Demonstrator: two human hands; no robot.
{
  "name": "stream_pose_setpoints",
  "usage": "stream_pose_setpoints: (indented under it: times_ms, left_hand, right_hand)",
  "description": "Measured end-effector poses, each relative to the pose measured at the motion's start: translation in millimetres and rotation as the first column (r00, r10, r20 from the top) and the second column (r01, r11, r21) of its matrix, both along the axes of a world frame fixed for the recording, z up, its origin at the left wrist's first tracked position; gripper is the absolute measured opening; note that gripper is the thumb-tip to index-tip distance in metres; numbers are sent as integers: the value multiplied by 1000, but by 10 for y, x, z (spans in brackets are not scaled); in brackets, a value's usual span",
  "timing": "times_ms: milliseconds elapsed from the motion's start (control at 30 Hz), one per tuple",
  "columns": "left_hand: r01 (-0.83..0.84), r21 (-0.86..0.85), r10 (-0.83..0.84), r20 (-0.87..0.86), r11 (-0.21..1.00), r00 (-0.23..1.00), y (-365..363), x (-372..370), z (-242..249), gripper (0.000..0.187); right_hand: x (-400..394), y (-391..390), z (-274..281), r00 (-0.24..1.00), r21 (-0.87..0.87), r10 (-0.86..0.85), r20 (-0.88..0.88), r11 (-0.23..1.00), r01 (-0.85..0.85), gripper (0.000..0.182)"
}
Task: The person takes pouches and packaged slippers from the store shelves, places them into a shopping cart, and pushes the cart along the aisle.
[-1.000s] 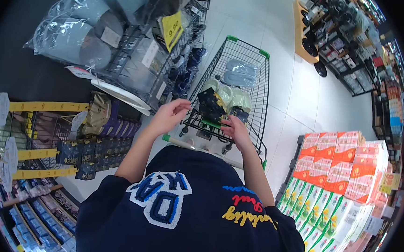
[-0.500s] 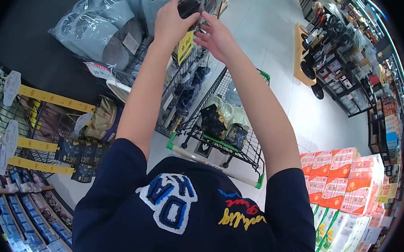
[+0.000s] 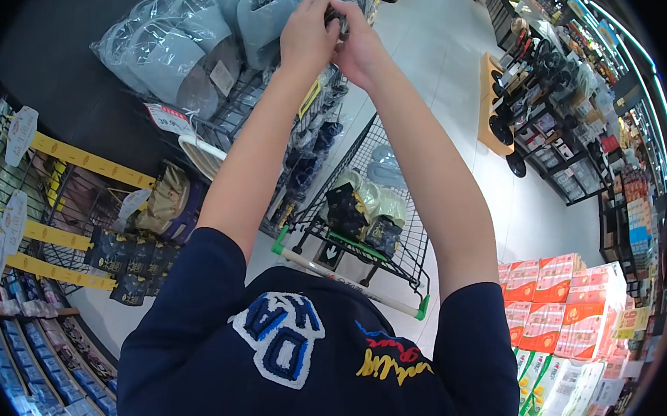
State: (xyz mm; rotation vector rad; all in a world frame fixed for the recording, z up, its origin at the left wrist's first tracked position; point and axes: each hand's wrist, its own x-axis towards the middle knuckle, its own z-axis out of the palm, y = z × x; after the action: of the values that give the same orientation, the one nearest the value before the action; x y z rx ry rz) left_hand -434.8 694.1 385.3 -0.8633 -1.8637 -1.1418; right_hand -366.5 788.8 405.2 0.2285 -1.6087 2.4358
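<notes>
My left hand [image 3: 308, 36] and my right hand [image 3: 359, 49] meet at the corner of a wire display rack. Between them is a small dark item [image 3: 336, 16], mostly covered by my fingers, so its kind does not show. The fingers of both hands are curled around it. Beside my left hand, large grey-blue items in clear plastic bags [image 3: 158, 57] are heaped on the rack. A yellow price tag [image 3: 310, 97] shows partly behind my left wrist. More dark plastic-wrapped goods [image 3: 305, 156] hang down the rack's side.
Below my right forearm stands a shopping cart [image 3: 414, 272] with a green-ended handle, holding dark patterned packs [image 3: 346, 211] and blue-grey wrapped goods [image 3: 385, 165]. Stacked red-and-white packages [image 3: 551, 300] rise at the right. Hanging packs [image 3: 133, 260] and shelves line the left.
My right hand has moved in against my left, and its spread fingers have closed at the dark item. The item is now more hidden. The view has shifted slightly.
</notes>
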Motion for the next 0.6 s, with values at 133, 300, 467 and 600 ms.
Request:
stream_pose_setpoints:
  times_ms: [133,300,467,600]
  left_hand:
    - [72,150,-62,-69,986,996,-71,7,98,34]
    - [153,217,-137,-89,964,987,-235,226,269,37]
    - [150,251,-165,40,956,986,-344,369,311,47]
    - [185,342,-217,59,921,974,-352,410,315,40]
  right_hand:
    - [138,-8,109,997,-47,56,-49,997,-58,41]
    - [386,-53,334,994,-56,69,-80,996,-73,43]
    - [252,32,253,961,-84,253,-116,961,-263,59]
    - [374,14,273,960,-134,227,-163,959,-249,51]
